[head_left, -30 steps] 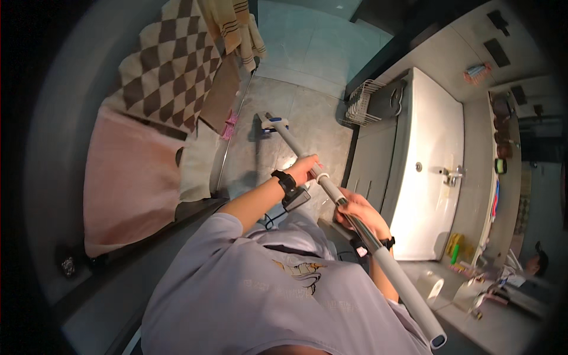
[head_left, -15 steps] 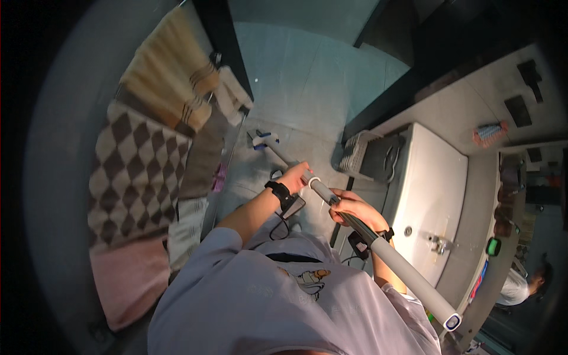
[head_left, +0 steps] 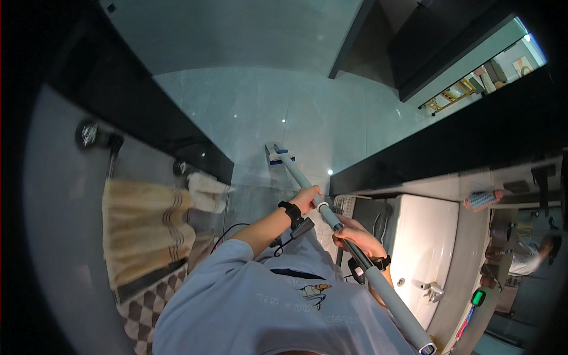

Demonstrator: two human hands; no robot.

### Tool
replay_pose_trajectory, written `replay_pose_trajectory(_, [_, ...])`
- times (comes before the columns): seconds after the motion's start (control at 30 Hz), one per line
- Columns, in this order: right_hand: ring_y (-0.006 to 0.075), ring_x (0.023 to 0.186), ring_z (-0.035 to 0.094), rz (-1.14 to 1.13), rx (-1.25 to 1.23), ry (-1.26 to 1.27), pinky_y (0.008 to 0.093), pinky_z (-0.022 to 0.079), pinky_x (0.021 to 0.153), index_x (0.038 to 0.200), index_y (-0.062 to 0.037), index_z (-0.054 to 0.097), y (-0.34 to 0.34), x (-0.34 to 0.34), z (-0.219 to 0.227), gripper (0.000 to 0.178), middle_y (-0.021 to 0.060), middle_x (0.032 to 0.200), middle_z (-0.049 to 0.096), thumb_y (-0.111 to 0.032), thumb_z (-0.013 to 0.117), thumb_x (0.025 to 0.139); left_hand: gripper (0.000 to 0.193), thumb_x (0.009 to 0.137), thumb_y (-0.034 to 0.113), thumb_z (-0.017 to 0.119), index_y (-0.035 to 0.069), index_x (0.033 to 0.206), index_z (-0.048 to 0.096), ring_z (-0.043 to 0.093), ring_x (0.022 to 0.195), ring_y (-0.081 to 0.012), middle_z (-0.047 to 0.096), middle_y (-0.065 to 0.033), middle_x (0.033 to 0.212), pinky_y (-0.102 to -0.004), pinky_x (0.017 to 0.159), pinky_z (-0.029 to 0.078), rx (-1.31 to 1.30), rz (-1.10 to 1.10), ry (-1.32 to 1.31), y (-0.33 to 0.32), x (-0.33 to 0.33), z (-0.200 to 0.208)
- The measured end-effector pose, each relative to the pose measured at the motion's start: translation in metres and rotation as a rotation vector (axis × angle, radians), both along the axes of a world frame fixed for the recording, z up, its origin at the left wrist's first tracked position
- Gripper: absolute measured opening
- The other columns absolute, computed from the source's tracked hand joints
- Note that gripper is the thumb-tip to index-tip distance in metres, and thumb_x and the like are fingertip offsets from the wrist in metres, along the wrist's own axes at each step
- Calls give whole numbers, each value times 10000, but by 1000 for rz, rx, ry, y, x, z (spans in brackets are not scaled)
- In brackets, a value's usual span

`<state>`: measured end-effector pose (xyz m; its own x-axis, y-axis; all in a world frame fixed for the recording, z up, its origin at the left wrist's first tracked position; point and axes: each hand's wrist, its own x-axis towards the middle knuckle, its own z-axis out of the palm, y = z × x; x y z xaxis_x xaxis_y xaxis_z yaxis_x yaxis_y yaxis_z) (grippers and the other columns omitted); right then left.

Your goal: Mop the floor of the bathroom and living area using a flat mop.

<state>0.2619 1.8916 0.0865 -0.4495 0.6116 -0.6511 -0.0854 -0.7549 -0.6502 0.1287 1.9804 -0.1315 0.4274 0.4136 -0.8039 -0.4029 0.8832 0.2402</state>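
A flat mop with a pale grey, telescopic-looking pole (head_left: pixel 298 175) runs slantwise from the floor ahead down past my right side. Its flat head (head_left: pixel 280 157), white and blue in the middle, rests on the tiles near the doorway. My left hand (head_left: pixel 306 200) wraps the pole just above a white collar, with a black band on the wrist. Lower down, my right hand (head_left: pixel 361 239) grips a darker, thinner stretch of the same pole. The thick end of the handle (head_left: pixel 408 319) sticks out by my right hip. Fingers of both hands are partly hidden.
On the left wall hang a tan towel (head_left: pixel 142 231), a white cloth (head_left: pixel 207 192) and a diamond-patterned towel (head_left: pixel 148 307). To the right stand a white washbasin (head_left: pixel 423 242) with a faucet (head_left: pixel 433 291), and a light basket (head_left: pixel 346 206). Dark door frames (head_left: pixel 195 142) flank the passage.
My view has shifted forward toward the doorway, and more of the floor beyond shows. The mop and both hands came along, the grips unchanged. The towels and basin now sit lower in view.
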Motion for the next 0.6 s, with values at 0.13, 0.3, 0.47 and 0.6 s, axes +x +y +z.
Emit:
replay_pose_trajectory(0.13, [86, 602, 465, -78, 10, 23, 195, 366, 534, 1201, 61, 393, 76, 36, -27, 514, 17, 673, 465, -152, 533, 754, 189, 745, 67, 536, 9, 912, 467, 558, 683, -216, 531, -88, 758, -365, 607, 510, 6, 33, 36, 85, 39, -17])
replay_pose_trajectory(0.3, [71, 585, 467, -135, -45, 88, 196, 368, 514, 1114, 40, 446, 179, 85, -27, 398, 22, 675, 480, -127, 524, 762, 136, 770, 108, 534, 33, 879, 500, 552, 624, -191, 548, -65, 720, -325, 573, 507, 11, -179, 84, 189, 84, -8])
replay_pose_trajectory(0.47, [78, 543, 469, -190, -23, 106, 199, 368, 484, 1116, 35, 450, 261, 133, -34, 376, 28, 640, 499, -87, 505, 764, 167, 773, 129, 524, 7, 885, 497, 578, 653, -191, 559, -83, 755, -324, 575, 517, 33, -230, 122, 283, 130, -6])
replay_pose_trajectory(0.6, [71, 539, 466, -330, 7, 51, 200, 353, 476, 1094, 37, 462, 294, 179, -30, 367, 26, 631, 498, -84, 502, 750, 166, 758, 114, 533, 0, 872, 495, 565, 619, -183, 534, -74, 723, -295, 540, 502, 45, -332, 133, 326, 193, -2])
